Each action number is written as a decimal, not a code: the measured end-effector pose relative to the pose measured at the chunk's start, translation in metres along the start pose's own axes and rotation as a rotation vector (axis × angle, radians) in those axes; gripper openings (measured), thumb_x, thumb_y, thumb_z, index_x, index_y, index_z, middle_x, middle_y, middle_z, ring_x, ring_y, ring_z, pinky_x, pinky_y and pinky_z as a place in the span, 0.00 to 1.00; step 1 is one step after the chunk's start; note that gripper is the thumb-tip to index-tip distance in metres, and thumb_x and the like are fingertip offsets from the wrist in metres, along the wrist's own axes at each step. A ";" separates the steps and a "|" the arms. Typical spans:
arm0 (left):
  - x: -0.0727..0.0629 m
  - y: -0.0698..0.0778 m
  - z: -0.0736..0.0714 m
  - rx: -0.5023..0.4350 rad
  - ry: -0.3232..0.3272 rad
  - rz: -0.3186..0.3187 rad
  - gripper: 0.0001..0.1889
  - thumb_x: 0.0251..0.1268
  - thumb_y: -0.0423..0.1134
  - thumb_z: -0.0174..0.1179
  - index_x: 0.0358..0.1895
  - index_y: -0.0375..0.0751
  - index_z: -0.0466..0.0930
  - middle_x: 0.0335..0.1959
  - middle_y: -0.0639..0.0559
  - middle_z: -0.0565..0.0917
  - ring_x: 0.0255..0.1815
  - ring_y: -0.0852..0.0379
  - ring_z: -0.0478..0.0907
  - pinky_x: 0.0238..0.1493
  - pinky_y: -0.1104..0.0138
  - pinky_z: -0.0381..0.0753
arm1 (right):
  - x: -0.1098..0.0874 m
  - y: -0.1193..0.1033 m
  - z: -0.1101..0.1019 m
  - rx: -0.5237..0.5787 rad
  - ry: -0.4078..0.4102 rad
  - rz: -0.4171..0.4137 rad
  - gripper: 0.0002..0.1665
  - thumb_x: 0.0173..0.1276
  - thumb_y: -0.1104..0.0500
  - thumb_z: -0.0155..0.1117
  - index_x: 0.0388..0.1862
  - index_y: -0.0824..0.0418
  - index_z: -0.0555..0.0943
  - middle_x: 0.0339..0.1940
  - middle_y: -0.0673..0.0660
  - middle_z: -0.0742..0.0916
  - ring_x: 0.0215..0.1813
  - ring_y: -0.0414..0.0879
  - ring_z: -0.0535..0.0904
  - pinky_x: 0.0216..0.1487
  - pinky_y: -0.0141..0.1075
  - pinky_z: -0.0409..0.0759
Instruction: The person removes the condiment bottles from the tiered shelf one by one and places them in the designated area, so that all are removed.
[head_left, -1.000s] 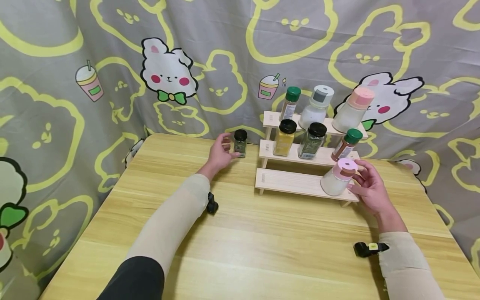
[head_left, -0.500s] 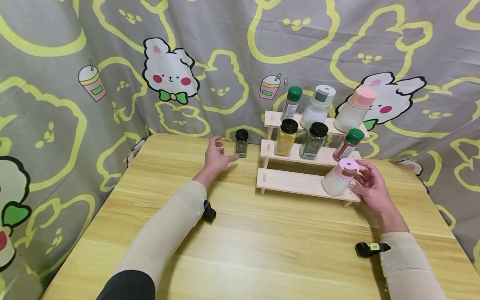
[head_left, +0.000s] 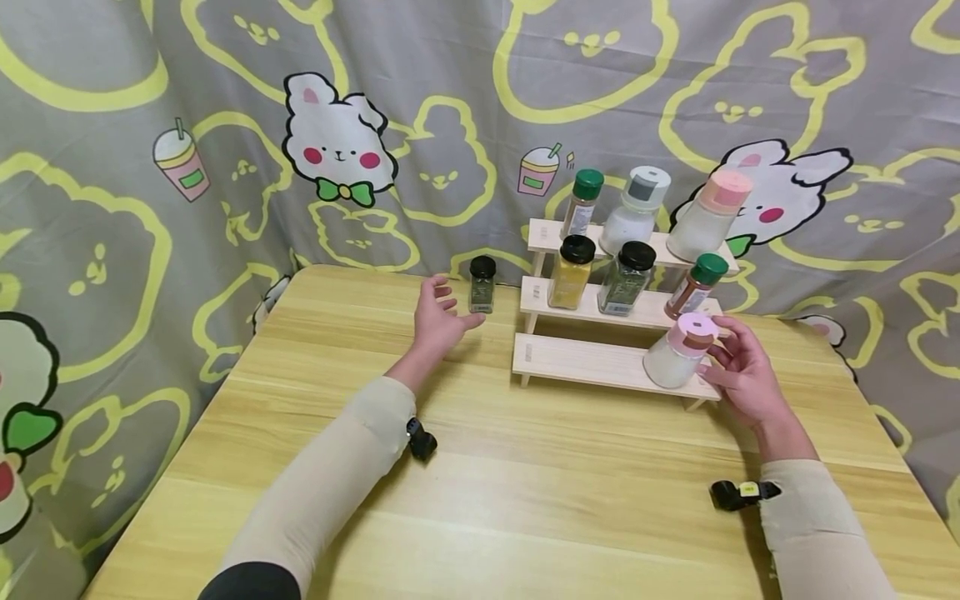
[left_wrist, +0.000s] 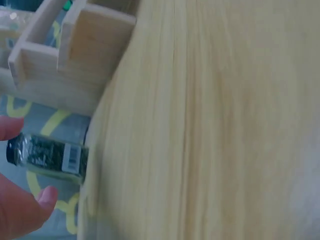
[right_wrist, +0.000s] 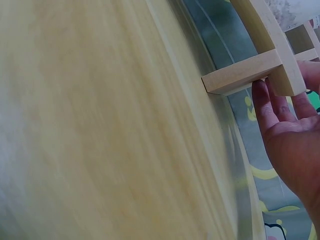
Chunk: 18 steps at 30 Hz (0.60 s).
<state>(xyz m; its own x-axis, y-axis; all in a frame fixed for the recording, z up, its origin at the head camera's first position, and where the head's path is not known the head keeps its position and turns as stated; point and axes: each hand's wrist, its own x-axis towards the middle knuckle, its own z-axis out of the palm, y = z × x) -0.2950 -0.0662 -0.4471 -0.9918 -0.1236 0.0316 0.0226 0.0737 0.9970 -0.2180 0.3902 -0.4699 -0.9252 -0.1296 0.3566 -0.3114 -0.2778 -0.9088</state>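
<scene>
My left hand [head_left: 438, 321] is by a small square jar of green herbs [head_left: 482, 287] with a black lid, which stands on the table left of the rack. The thumb and fingers are spread, with the jar just beyond them; the left wrist view shows the jar [left_wrist: 50, 156] between thumb and fingers with gaps on both sides. My right hand [head_left: 738, 371] holds the right end of a three-tier wooden rack [head_left: 585, 363]. In the right wrist view its fingers [right_wrist: 282, 107] curl around the shelf end and leg. A pink-capped white shaker [head_left: 671, 363] stands on the lowest shelf, right beside that hand.
On the middle shelf stand a yellow spice jar [head_left: 570, 282], a green herb jar [head_left: 624, 287] and a green-capped bottle [head_left: 688, 293]. The top shelf carries a green-capped bottle [head_left: 580, 212], a grey-capped shaker [head_left: 630, 225] and a peach-capped shaker [head_left: 701, 229]. A patterned curtain [head_left: 435, 67] hangs behind the wooden table [head_left: 525, 500].
My left hand has drawn slightly left, away from the black-lidded jar, its fingers spreading, then shifted a little back toward it. The jar and right hand have stayed in place.
</scene>
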 end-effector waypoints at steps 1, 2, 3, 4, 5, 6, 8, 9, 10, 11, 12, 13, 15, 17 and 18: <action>-0.002 0.001 0.001 -0.013 -0.003 0.019 0.45 0.45 0.28 0.79 0.68 0.41 0.62 0.65 0.38 0.67 0.64 0.39 0.69 0.61 0.56 0.73 | 0.000 0.000 0.000 0.005 0.001 -0.001 0.50 0.51 0.96 0.40 0.73 0.68 0.61 0.60 0.58 0.78 0.58 0.47 0.78 0.47 0.32 0.83; -0.005 0.003 0.003 -0.020 -0.009 0.037 0.45 0.44 0.29 0.80 0.67 0.41 0.62 0.65 0.38 0.68 0.64 0.38 0.69 0.62 0.56 0.72 | 0.000 0.000 0.000 0.006 0.003 -0.002 0.50 0.51 0.96 0.40 0.73 0.69 0.61 0.60 0.58 0.79 0.58 0.47 0.78 0.47 0.32 0.83; -0.007 0.004 0.004 -0.027 -0.020 0.058 0.46 0.43 0.31 0.81 0.67 0.40 0.62 0.64 0.38 0.68 0.64 0.38 0.69 0.62 0.55 0.72 | 0.000 0.000 0.000 0.008 0.006 -0.004 0.50 0.51 0.96 0.39 0.73 0.69 0.60 0.60 0.58 0.79 0.58 0.47 0.78 0.47 0.32 0.83; -0.010 0.005 0.005 -0.037 -0.032 0.078 0.46 0.43 0.31 0.81 0.67 0.40 0.63 0.64 0.38 0.68 0.63 0.38 0.69 0.63 0.54 0.72 | 0.000 0.000 0.000 0.008 0.011 -0.006 0.50 0.51 0.96 0.40 0.73 0.69 0.61 0.60 0.58 0.79 0.58 0.47 0.79 0.47 0.32 0.83; -0.012 0.005 0.006 -0.047 -0.047 0.095 0.46 0.42 0.32 0.82 0.67 0.41 0.63 0.64 0.39 0.68 0.63 0.38 0.69 0.63 0.53 0.71 | 0.000 0.000 0.000 0.006 0.013 -0.007 0.50 0.51 0.96 0.40 0.73 0.70 0.60 0.60 0.58 0.79 0.58 0.47 0.79 0.47 0.32 0.83; -0.015 0.006 0.007 -0.066 -0.065 0.111 0.47 0.41 0.32 0.82 0.66 0.41 0.63 0.64 0.39 0.68 0.63 0.38 0.69 0.64 0.52 0.71 | 0.000 0.000 -0.001 0.007 0.012 -0.006 0.50 0.51 0.96 0.39 0.73 0.70 0.60 0.60 0.58 0.79 0.58 0.47 0.79 0.47 0.32 0.83; -0.020 0.006 0.009 -0.112 -0.109 0.149 0.47 0.41 0.30 0.82 0.67 0.38 0.62 0.64 0.37 0.67 0.63 0.38 0.69 0.65 0.49 0.69 | 0.000 0.000 -0.001 0.001 0.014 -0.004 0.50 0.51 0.96 0.40 0.73 0.70 0.60 0.60 0.58 0.79 0.58 0.47 0.79 0.47 0.32 0.82; -0.022 0.005 0.010 -0.134 -0.131 0.167 0.47 0.41 0.29 0.82 0.67 0.36 0.62 0.64 0.35 0.66 0.64 0.38 0.69 0.66 0.49 0.68 | 0.000 0.000 -0.001 -0.001 0.013 -0.003 0.50 0.51 0.96 0.40 0.73 0.69 0.60 0.60 0.58 0.79 0.58 0.47 0.79 0.47 0.32 0.82; -0.024 0.005 0.011 -0.153 -0.150 0.184 0.47 0.42 0.28 0.81 0.67 0.35 0.61 0.64 0.34 0.66 0.64 0.37 0.69 0.66 0.49 0.68 | 0.000 0.000 -0.001 -0.005 0.012 -0.002 0.50 0.51 0.96 0.40 0.73 0.69 0.60 0.60 0.58 0.79 0.58 0.47 0.78 0.47 0.32 0.82; -0.026 0.005 0.013 -0.168 -0.167 0.200 0.47 0.42 0.27 0.81 0.67 0.33 0.60 0.64 0.33 0.66 0.64 0.36 0.68 0.66 0.49 0.68 | 0.000 0.000 -0.001 -0.006 0.010 -0.001 0.50 0.52 0.96 0.40 0.73 0.69 0.60 0.60 0.58 0.78 0.58 0.47 0.78 0.47 0.32 0.82; -0.028 0.004 0.014 -0.184 -0.184 0.217 0.47 0.43 0.26 0.80 0.67 0.31 0.60 0.64 0.32 0.66 0.64 0.36 0.68 0.66 0.50 0.68 | 0.000 0.000 -0.001 -0.006 0.009 -0.001 0.49 0.52 0.96 0.40 0.73 0.69 0.60 0.60 0.58 0.78 0.58 0.46 0.78 0.47 0.32 0.82; -0.030 0.004 0.015 -0.191 -0.197 0.232 0.47 0.44 0.24 0.79 0.68 0.29 0.59 0.64 0.31 0.66 0.64 0.36 0.68 0.66 0.50 0.68 | 0.000 0.000 -0.001 -0.007 0.008 0.000 0.49 0.52 0.96 0.40 0.73 0.69 0.60 0.60 0.58 0.78 0.58 0.46 0.78 0.47 0.32 0.82; -0.034 0.004 0.018 -0.194 -0.215 0.247 0.47 0.44 0.24 0.78 0.68 0.29 0.59 0.64 0.33 0.67 0.63 0.38 0.69 0.65 0.52 0.69 | 0.000 0.000 -0.001 -0.009 0.007 -0.001 0.49 0.52 0.96 0.40 0.73 0.69 0.60 0.60 0.58 0.78 0.58 0.46 0.78 0.47 0.32 0.82; -0.038 0.004 0.021 -0.189 -0.230 0.255 0.47 0.44 0.23 0.78 0.68 0.30 0.59 0.63 0.37 0.68 0.62 0.42 0.70 0.65 0.52 0.70 | 0.000 0.000 0.000 -0.006 0.006 -0.001 0.49 0.52 0.96 0.40 0.73 0.69 0.60 0.60 0.58 0.78 0.58 0.46 0.78 0.47 0.32 0.82; -0.040 0.004 0.022 -0.178 -0.235 0.262 0.47 0.43 0.23 0.78 0.68 0.30 0.60 0.63 0.39 0.69 0.61 0.45 0.71 0.65 0.53 0.70 | 0.000 0.001 0.000 -0.007 0.007 -0.002 0.49 0.52 0.96 0.40 0.73 0.69 0.60 0.60 0.58 0.78 0.58 0.46 0.78 0.47 0.32 0.82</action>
<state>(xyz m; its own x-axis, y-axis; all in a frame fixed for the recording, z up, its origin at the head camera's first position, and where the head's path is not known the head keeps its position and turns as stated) -0.2580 -0.0392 -0.4461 -0.9507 0.1081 0.2906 0.2800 -0.1029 0.9545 -0.2183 0.3904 -0.4706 -0.9261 -0.1225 0.3569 -0.3147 -0.2712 -0.9096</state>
